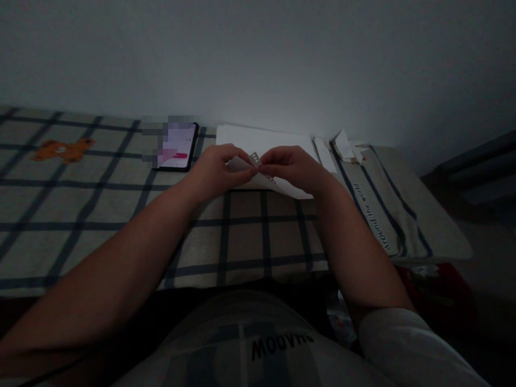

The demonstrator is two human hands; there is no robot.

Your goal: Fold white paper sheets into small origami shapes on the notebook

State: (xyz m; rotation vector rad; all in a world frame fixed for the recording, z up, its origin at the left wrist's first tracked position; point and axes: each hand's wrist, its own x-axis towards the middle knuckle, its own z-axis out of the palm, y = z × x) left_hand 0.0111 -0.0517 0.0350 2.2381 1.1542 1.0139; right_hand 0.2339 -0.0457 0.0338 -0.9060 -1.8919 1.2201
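Taking the spot where the fingertips meet as the middle of a clock, a light shirt (229,344) with dark lettering fills 6 o'clock, nearest. The left forearm (137,269) reaches in from 8 o'clock and the right forearm (355,244) from between 4 and 5, wrists bent inward. Low at 5 o'clock sits a crinkled bag (341,320), its contents too dim to tell; at 4 o'clock, a dark red container (447,295) seems to have something pale in it. Over the checked cloth (242,236), the left hand (213,169) and right hand (296,164) nearly touch, each pinching a punched strip (255,157) between thumb and curled fingers; it slants from 11 to 5 o'clock. A white sheet (288,188) spreads toward 4 o'clock. Farther off lie a lit phone (179,148) just past 9, a paper pad (262,137) at 12 and crumpled scraps (346,148) near 3, before the wall (258,59).
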